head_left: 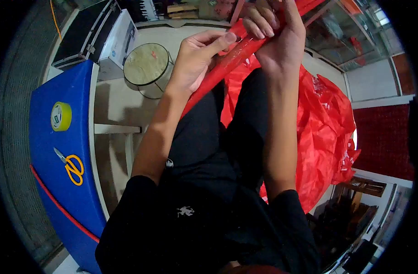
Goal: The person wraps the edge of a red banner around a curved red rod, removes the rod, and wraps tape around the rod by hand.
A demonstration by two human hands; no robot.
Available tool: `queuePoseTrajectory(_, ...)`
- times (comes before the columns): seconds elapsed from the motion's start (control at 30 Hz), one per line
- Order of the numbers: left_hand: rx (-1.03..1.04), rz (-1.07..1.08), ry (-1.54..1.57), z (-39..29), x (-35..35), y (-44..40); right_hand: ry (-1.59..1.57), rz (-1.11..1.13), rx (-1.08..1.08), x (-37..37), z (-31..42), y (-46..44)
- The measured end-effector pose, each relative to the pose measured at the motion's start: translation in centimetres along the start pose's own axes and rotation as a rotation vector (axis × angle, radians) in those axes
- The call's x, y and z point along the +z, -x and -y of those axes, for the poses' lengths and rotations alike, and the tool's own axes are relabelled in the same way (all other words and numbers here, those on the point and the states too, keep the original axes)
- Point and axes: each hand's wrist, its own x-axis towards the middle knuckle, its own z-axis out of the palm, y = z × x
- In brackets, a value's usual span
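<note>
A long red roll or tube (236, 57) runs slantwise from my lap up past the top edge of the view. My right hand (280, 41) has its fingers curled around the upper stretch. Lower down, my left hand (195, 57) pinches with thumb and forefinger at the roll's edge; a small dark spot shows by the thumb tip. The palm side of that hand lies against the red material. Crumpled red sheeting (321, 137), thin and shiny, spreads beside and between my legs and down to the floor on the right. The roll's upper end is out of view.
On the blue table (49, 150) at left lie a roll of yellow tape (61, 116), orange-handled scissors (72, 169) and a thin red cord (65, 213). Beyond stand a round stool (146, 64), a white box (120, 45) and a black case (83, 39). Glass shelving (341, 36) is at upper right.
</note>
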Motion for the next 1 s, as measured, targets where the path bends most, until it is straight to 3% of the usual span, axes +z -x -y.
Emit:
queuePoseTrajectory(0.03,-0.004,0.000,0.004,0.2,-0.1,0.0,-0.042,0.035,0.029,-0.1,0.1,0.1)
queuePoseTrajectory(0.07,-0.032,0.007,-0.024,0.2,-0.2,-0.1,-0.166,0.254,0.008,-0.5,-0.4,-0.5)
queuePoseTrajectory(0.2,-0.102,0.050,-0.035,-0.2,0.1,0.2,-0.299,0.370,0.121,-2.1,0.1,-0.9)
queuePoseTrajectory(0.27,-0.113,0.078,-0.037,-0.4,-0.1,0.2,-0.300,0.595,0.122,-2.9,0.0,-1.3)
queuePoseTrajectory(0.33,-0.126,0.106,-0.038,-0.5,0.2,0.3,-0.310,0.551,0.133,-3.4,0.2,-0.7)
queuePoseTrajectory(0.4,-0.269,0.069,-0.002,-0.7,0.8,0.8,-0.322,0.507,0.143,-3.9,0.0,-0.2)
queuePoseTrajectory(0.53,-0.288,0.088,0.004,-0.5,1.0,1.2,-0.478,0.613,0.139,-4.5,-0.7,0.4)
queuePoseTrajectory(0.6,-0.441,0.261,0.031,-0.4,0.7,1.5,-0.433,0.879,0.113,-4.7,-0.9,-0.7)
queuePoseTrajectory(0.63,-0.443,0.260,0.031,-0.2,0.3,1.6,-0.434,0.877,0.112,-4.9,-0.9,-0.9)
queuePoseTrajectory(0.67,-0.591,0.486,0.131,0.1,-0.1,1.8,-0.444,0.989,0.099,-4.3,-0.9,-0.9)
queuePoseTrajectory(0.7,-0.734,0.715,0.233,0.4,-0.5,2.0,-0.466,0.966,0.119,-3.8,-0.7,-0.5)
queuePoseTrajectory(0.77,-0.674,0.696,0.138,0.8,-0.5,2.7,-0.489,0.943,0.140,-3.2,-0.3,0.0)
queuePoseTrajectory(0.83,-0.535,0.551,0.063,0.6,0.2,2.6,-0.412,0.344,0.173,-3.3,0.1,0.1)
queuePoseTrajectory(0.87,-0.515,0.493,0.013,0.4,0.3,2.6,-0.226,-0.324,0.080,-0.8,0.4,1.0)
queuePoseTrajectory(0.9,-0.516,0.491,0.016,0.6,0.4,2.7,-0.224,-0.326,0.083,-1.1,0.3,1.0)
queuePoseTrajectory(1.0,-0.531,0.387,0.000,1.1,1.3,3.4,-0.348,0.019,0.078,-3.3,-0.1,0.8)
